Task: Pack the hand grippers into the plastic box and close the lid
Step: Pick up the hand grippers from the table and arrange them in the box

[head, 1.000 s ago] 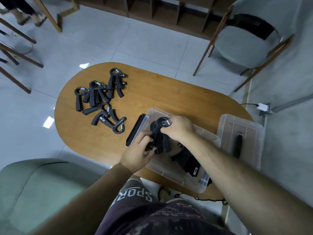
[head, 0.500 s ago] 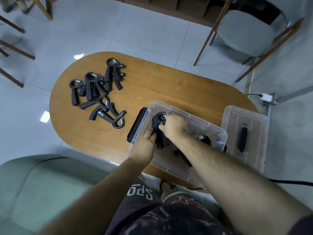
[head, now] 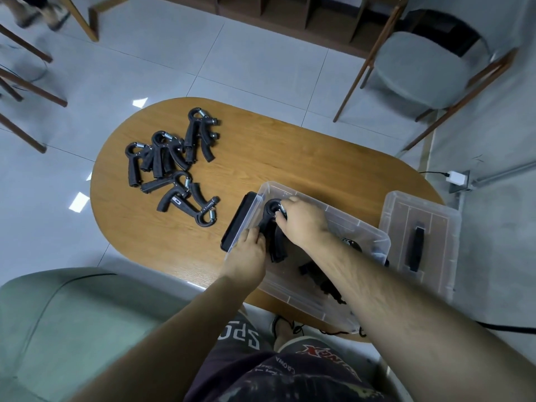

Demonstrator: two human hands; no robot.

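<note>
Holding gripper (head: 272, 230) inside left end of box (head: 352, 220), right hand (head: 304, 224) has fingers curled round its sprung loop end. At near-left box wall, left hand (head: 249, 256), fingertips on handles; whether gripping, cannot tell. Deeper in box, more grippers (head: 317, 274), partly under right forearm. Loose pile (head: 171, 161) on table (head: 290, 158), well left of both hands. Beside box's right end, lid (head: 435, 227) lying flat.

Grey tiled floor (head: 261, 59), chairs (head: 417, 71)
</note>
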